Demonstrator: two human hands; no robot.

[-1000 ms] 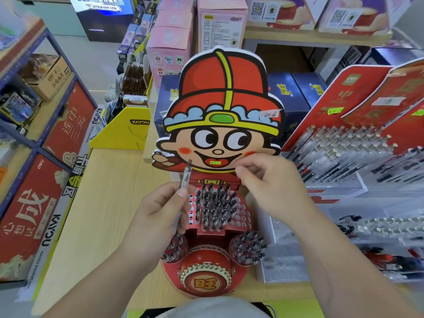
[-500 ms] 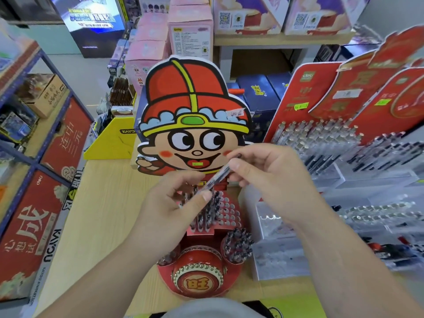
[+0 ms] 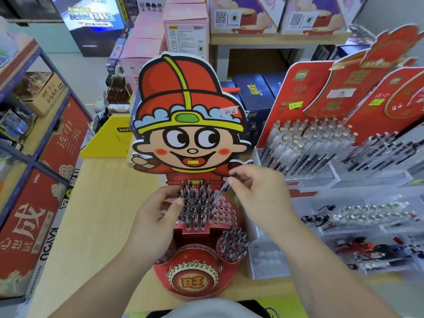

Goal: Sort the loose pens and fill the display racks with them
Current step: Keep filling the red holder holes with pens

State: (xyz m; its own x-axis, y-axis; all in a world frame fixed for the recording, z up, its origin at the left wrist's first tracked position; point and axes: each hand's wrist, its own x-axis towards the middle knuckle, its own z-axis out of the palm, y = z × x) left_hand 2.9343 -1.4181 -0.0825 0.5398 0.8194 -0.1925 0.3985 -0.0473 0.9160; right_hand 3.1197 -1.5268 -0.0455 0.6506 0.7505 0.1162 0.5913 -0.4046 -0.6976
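Since half a second back, the loose pen point(image 3: 226, 186) has left our two-handed hold in front of the cartoon mouth and come down toward the holes. Now our right hand point(image 3: 259, 198) alone pinches it near its upper end, tip slanting down and left, just above the stepped panel point(image 3: 223, 213) of the cartoon-figure rack point(image 3: 188, 134).

Our left hand point(image 3: 156, 223) has dropped to the standing pens point(image 3: 197, 203). Its fingers curl against their left side, but we cannot tell whether it pinches one or only steadies them.

To seat the pen well, we judge it best to bring it upright first. Then we aim for the nearest open hole beside the filled columns and push straight down, so the neighbours stay put.

We count one pen in hand and one stepped panel. Its left columns are filled and its right columns are bare, though the pens are too blurred to number. One round cup point(image 3: 232, 245) of pens shows, while a second hides under our left wrist. Three red-backed racks point(image 3: 296, 106) stand to the right on the wooden table point(image 3: 103, 203).
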